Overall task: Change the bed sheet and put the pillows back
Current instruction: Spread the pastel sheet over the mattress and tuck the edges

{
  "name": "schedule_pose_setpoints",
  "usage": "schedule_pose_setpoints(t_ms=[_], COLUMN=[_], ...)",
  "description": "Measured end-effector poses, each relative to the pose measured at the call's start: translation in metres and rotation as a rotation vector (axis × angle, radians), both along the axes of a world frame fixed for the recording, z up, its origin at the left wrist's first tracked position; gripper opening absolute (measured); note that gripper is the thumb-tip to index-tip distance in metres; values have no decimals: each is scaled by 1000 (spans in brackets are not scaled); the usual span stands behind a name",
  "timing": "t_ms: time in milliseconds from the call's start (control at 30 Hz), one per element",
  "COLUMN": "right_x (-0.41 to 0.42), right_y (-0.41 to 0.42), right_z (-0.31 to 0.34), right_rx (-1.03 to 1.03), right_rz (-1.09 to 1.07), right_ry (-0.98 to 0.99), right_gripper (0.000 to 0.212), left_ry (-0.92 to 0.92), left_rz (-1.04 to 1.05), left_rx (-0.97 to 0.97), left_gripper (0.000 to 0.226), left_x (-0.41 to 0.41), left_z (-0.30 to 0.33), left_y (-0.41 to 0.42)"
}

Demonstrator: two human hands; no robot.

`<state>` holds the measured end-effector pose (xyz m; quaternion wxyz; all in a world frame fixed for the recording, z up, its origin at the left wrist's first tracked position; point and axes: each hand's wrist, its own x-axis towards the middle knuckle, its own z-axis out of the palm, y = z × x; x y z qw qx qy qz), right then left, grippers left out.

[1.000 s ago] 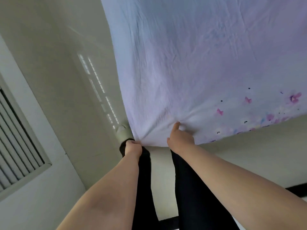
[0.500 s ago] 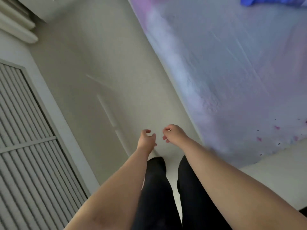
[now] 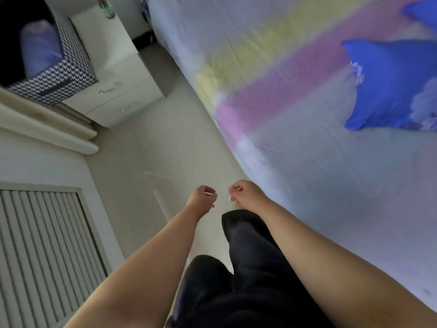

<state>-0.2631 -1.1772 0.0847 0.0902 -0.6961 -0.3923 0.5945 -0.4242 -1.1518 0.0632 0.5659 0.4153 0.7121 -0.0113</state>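
A pale lilac bed sheet (image 3: 319, 166) with pink and yellow stripes covers the bed on the right. A blue pillow (image 3: 387, 84) lies on the sheet at the right, and the corner of a second blue pillow (image 3: 423, 10) shows at the top right. My left hand (image 3: 201, 198) hangs over the floor beside the bed with its fingers loosely curled and holds nothing. My right hand (image 3: 243, 192) is close beside it, near the bed's edge, fingers loosely curled and empty too.
A white bedside cabinet (image 3: 118, 74) stands at the top left by the bed's head. A patterned fabric box (image 3: 68, 74) with a lilac bundle inside sits left of it. A slatted panel (image 3: 45, 256) fills the lower left. My dark-trousered legs (image 3: 250, 256) stand on the pale floor (image 3: 151, 147).
Both hands have let go of the sheet's corner and come away from the bed. My view has swung along the bed's side, so the pillows and the cabinet have come into sight.
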Motion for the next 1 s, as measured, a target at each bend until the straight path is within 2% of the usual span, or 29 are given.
schedule_pose_setpoints(t_ms=[100, 300, 467, 667, 867, 1000], right_x=[-1, -7, -30, -71, -78, -68], right_y=[98, 277, 419, 579, 713, 802], right_z=[17, 53, 43, 42, 44, 27], right_rx=[34, 88, 101, 49, 58, 34], right_rz=[48, -22, -106, -323, -310, -280], right_ry=[-19, 7, -14, 41, 59, 84], right_gripper=[18, 15, 19, 19, 20, 19], left_ry=[-17, -22, -59, -90, -72, -15], left_rz=[26, 75, 107, 83, 123, 147], left_rx=[53, 88, 80, 110, 158, 165], left_gripper=[17, 14, 13, 12, 8, 14], left_x=[-2, -28, -60, -95, -99, -92], left_z=[19, 38, 25, 32, 30, 6], left_y=[88, 238, 384, 572, 732, 816])
